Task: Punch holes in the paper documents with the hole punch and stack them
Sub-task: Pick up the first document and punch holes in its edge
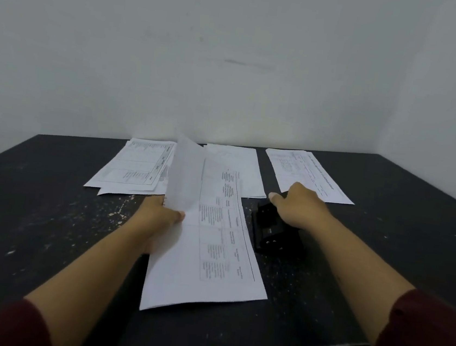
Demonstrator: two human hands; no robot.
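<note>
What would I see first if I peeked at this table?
First you'd spot the big white paper in the middle of the dark table, held by the left hand with one part folded up. Just right of it, the right hand rests on a black hole punch. Behind them, near the wall, lie more printed papers: a pile at the left, a sheet in the middle and another at the right.

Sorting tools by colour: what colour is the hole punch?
Black hole punch, head view.
</note>
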